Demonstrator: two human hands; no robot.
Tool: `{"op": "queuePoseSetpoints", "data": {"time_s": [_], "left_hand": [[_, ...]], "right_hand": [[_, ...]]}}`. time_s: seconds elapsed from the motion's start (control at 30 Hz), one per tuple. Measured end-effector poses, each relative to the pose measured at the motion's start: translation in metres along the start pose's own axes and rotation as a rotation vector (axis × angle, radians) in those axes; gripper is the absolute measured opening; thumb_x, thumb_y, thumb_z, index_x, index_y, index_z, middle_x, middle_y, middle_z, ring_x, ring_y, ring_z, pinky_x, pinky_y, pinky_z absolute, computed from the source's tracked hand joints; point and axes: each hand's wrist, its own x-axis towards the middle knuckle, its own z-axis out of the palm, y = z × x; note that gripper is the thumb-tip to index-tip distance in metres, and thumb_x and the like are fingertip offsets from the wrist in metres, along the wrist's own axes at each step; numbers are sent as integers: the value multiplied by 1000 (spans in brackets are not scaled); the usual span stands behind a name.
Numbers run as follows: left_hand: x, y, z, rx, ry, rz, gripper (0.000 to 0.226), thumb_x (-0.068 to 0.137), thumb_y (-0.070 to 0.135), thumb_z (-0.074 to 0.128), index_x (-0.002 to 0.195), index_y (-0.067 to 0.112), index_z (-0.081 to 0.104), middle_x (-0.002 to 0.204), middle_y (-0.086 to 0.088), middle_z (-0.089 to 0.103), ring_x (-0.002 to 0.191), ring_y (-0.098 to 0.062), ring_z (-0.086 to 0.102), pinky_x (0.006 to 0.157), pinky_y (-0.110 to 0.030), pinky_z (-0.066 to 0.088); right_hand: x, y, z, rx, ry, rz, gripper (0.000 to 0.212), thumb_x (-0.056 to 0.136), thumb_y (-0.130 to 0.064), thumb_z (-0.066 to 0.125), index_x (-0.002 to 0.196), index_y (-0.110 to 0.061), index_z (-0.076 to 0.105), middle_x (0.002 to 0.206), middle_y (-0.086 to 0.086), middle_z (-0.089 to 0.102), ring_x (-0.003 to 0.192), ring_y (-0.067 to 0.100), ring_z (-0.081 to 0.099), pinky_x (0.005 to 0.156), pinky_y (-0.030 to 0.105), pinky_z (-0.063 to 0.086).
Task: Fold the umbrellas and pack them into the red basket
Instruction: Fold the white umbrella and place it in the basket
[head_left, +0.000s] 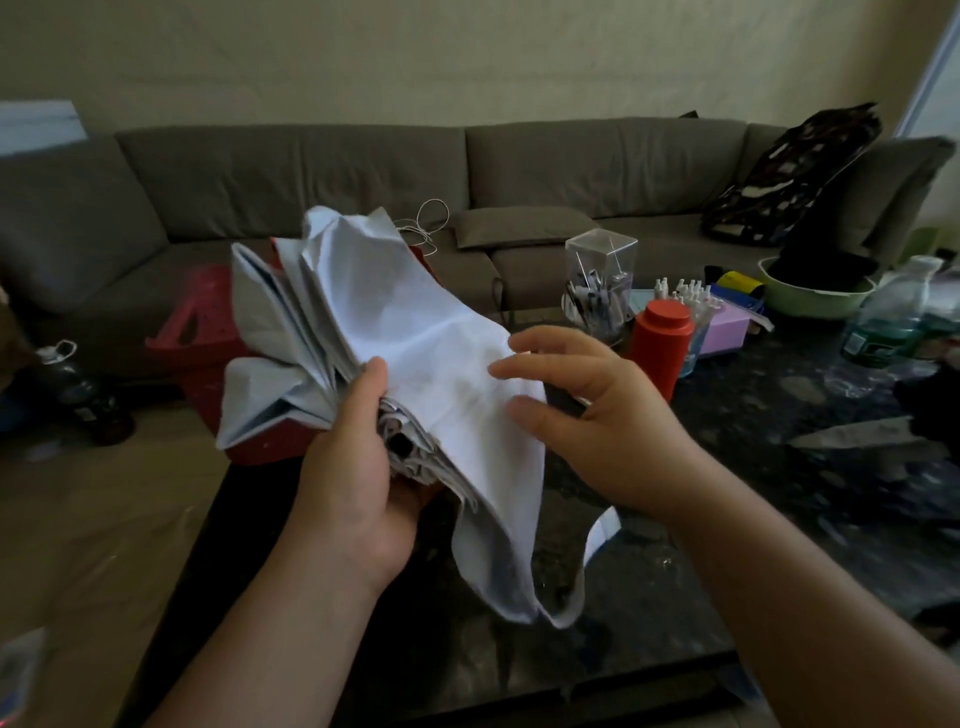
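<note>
my left hand (353, 467) and right hand (587, 410) are bare, no rings, no watch, no gloves. both forearms are bare too, no sleeve reaching into view. nails short and plain.

Quick count: one pale umbrella (410, 332), one red basket (208, 332), two hands, left (358, 478) and right (597, 415). On the surface (779, 415): one red bottle (658, 343), one clear pen holder (600, 280), one green bowl (810, 299), one purple box (727, 330), one clear water bottle (893, 317). One dark bottle (78, 389) on the floor, one sofa (311, 176).
</note>
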Motion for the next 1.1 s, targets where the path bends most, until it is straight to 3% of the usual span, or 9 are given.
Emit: {"op": "queuePoseSetpoints", "data": {"time_s": [0.07,0.17,0.27,0.37,0.5,0.67,0.77,0.9,1.1], "left_hand": [[-4,3,3,16,-27,-50,49,98,55,59,126,19,76,118,-11,79,108,-34,76,98,-49,55],[-9,7,7,63,-92,-141,51,98,56,55,121,16,79,117,-15,78,106,-36,77,97,-49,55],[-14,9,12,146,-134,-151,48,100,55,54,105,19,85,110,-14,80,99,-32,79,90,-46,57],[-18,10,13,169,-188,-151,53,101,56,51,115,16,81,115,-16,79,104,-33,78,93,-47,55],[-19,11,10,181,-286,-191,60,104,56,41,122,12,78,124,-16,76,116,-31,73,105,-47,50],[-19,9,5,137,-277,-193,51,100,44,51,132,9,71,127,-22,73,125,-40,67,113,-54,47],[-24,7,5,184,-299,-152,45,94,28,58,131,7,69,126,-28,71,126,-48,63,112,-62,47],[-27,5,9,216,-314,-98,37,89,21,60,122,9,73,119,-21,76,112,-40,73,96,-51,61],[-10,8,-1,612,-31,255,11,89,18,81,96,23,74,86,-3,78,81,-17,74,73,-35,57]], "right_hand": [[-1,0,-3,-23,-153,42,44,95,-34,73,125,-64,62,152,-36,41,148,1,33,119,46,40],[-1,2,-5,-45,-256,31,62,89,-36,78,138,-64,52,157,-39,34,152,-3,24,127,50,27],[-4,4,-5,-45,-309,26,80,83,-40,84,144,-67,41,155,-39,37,149,-8,25,124,38,29],[-5,6,-5,-50,-306,32,89,77,-49,86,143,-73,32,156,-28,41,143,-7,31,114,26,33],[-7,11,1,-220,-192,-87,98,73,-61,83,157,-46,37,150,-21,54,141,0,44,115,31,42],[-8,16,10,-63,-106,-97,72,78,-46,88,142,-35,58,126,-18,69,118,3,64,96,37,57],[-10,14,10,112,-122,-83,85,69,-39,98,143,-36,55,135,-17,64,129,5,60,108,38,52],[-14,13,18,287,1,-1,74,68,-21,97,133,-25,61,125,-21,70,119,-3,65,98,12,49],[-12,19,20,629,243,276,40,86,-25,83,123,-23,70,112,-4,79,103,16,76,88,39,64]]}}
